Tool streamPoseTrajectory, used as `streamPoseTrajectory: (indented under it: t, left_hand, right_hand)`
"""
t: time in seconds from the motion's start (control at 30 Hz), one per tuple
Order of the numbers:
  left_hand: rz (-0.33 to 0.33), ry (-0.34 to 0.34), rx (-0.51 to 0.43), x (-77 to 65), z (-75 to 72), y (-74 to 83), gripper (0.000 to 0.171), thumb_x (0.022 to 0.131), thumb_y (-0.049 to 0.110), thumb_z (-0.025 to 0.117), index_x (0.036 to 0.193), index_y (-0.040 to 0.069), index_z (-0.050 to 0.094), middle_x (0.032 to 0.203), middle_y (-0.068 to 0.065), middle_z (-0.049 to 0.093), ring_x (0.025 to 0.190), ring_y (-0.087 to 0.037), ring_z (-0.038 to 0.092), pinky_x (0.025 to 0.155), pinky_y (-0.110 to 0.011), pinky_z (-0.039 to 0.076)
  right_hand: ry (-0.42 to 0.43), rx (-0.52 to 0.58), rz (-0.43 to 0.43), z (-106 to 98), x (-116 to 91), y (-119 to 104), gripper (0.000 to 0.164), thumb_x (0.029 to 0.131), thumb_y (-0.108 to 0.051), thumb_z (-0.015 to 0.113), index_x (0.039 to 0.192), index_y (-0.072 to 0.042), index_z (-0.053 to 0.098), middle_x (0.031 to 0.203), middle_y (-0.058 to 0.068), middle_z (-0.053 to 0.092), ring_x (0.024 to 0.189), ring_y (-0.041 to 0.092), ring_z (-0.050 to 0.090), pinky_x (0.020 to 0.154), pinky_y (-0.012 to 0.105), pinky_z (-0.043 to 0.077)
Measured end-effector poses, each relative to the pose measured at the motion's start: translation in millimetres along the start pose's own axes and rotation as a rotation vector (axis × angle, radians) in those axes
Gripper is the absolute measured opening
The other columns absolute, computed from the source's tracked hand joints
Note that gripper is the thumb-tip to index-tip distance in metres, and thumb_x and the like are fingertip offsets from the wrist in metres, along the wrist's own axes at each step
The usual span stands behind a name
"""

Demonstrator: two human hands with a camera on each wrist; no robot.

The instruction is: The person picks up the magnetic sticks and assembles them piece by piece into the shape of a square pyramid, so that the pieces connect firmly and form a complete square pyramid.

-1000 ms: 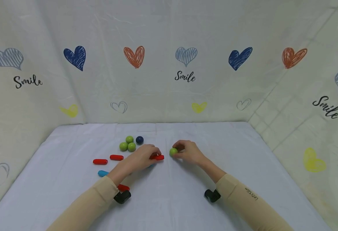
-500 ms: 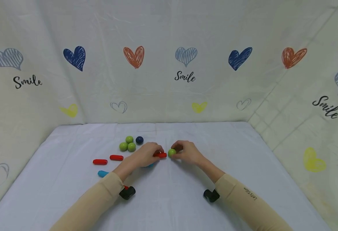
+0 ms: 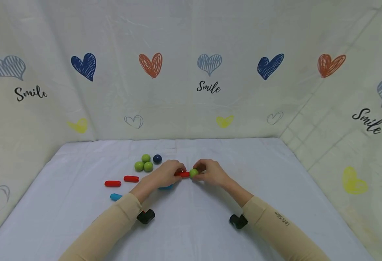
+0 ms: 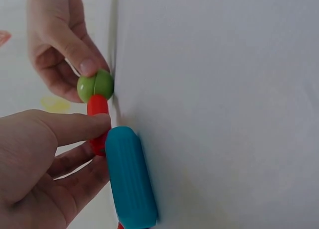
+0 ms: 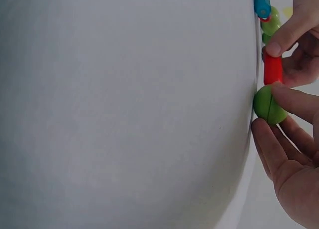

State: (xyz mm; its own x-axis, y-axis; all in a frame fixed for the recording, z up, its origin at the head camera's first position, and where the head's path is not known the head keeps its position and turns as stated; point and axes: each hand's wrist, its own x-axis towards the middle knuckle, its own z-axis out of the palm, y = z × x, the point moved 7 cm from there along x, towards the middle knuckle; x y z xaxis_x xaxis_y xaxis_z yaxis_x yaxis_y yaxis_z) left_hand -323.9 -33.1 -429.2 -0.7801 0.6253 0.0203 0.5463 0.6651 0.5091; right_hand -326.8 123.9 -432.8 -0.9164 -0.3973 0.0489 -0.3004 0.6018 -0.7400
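My left hand pinches a short red rod between thumb and fingers, over the middle of the table. My right hand holds a green ball with a seam around it, thumb on one side and fingers on the other. In all three views the rod's end meets the green ball. A blue rod lies on the cloth just beside my left hand, partly hidden behind it in the head view.
Behind my left hand sit several green balls and a dark blue ball. Farther left lie two red rods and another blue rod, partly covered by my left sleeve. White cloth covers the table.
My left hand has moved right with the red rod, closing the gap to the green ball. My right hand has shifted slightly left with the ball.
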Motion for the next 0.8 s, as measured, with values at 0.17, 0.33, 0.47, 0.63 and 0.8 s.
streamPoseTrajectory:
  t: [0.17, 0.33, 0.47, 0.63, 0.8]
  left_hand:
    - [0.005, 0.012, -0.005, 0.2, -0.7, -1.0, 0.025, 0.093, 0.005, 0.076, 0.117, 0.005, 0.071, 0.101, -0.003, 0.067, 0.093, -0.019, 0.060, 0.091, -0.037, 0.053]
    - [0.003, 0.019, -0.016, -0.4, -0.3, -3.6, 0.026, 0.094, 0.006, 0.075, 0.119, 0.005, 0.071, 0.103, -0.003, 0.067, 0.094, -0.018, 0.060, 0.092, -0.036, 0.053]
    - [0.011, 0.025, -0.022, -1.9, -0.6, -4.1, 0.025, 0.094, 0.006, 0.075, 0.119, 0.005, 0.071, 0.103, -0.003, 0.067, 0.094, -0.019, 0.060, 0.091, -0.036, 0.053]
    - [0.020, 0.040, -0.029, -5.4, -3.9, -4.7, 0.026, 0.094, 0.006, 0.074, 0.120, 0.003, 0.070, 0.102, -0.004, 0.067, 0.094, -0.019, 0.061, 0.088, -0.035, 0.055]
    - [0.020, 0.069, -0.046, -11.2, -10.6, -7.9, 0.026, 0.095, 0.006, 0.073, 0.121, 0.003, 0.070, 0.105, -0.006, 0.067, 0.097, -0.022, 0.063, 0.087, -0.036, 0.055]
  right_hand:
    - [0.000, 0.020, 0.009, 1, 0, 1, 0.028, 0.084, -0.009, 0.085, 0.107, -0.005, 0.071, 0.099, 0.001, 0.072, 0.095, 0.020, 0.069, 0.076, 0.032, 0.056]
    - [-0.006, 0.018, -0.009, 0, 0, -2, 0.029, 0.085, -0.008, 0.084, 0.110, -0.003, 0.071, 0.099, 0.002, 0.072, 0.094, 0.021, 0.068, 0.076, 0.032, 0.055]
    - [-0.014, 0.014, -0.023, 0, 0, -3, 0.029, 0.085, -0.008, 0.083, 0.112, -0.003, 0.073, 0.102, 0.003, 0.073, 0.095, 0.023, 0.069, 0.077, 0.032, 0.056]
    - [-0.008, 0.002, -0.016, 1, 0, 0, 0.028, 0.085, -0.008, 0.084, 0.110, -0.005, 0.074, 0.101, 0.001, 0.073, 0.095, 0.022, 0.069, 0.077, 0.031, 0.056]
    - [-0.003, 0.002, -0.002, 2, 2, 3, 0.027, 0.085, -0.008, 0.084, 0.109, -0.006, 0.074, 0.098, -0.001, 0.072, 0.094, 0.019, 0.068, 0.075, 0.030, 0.055]
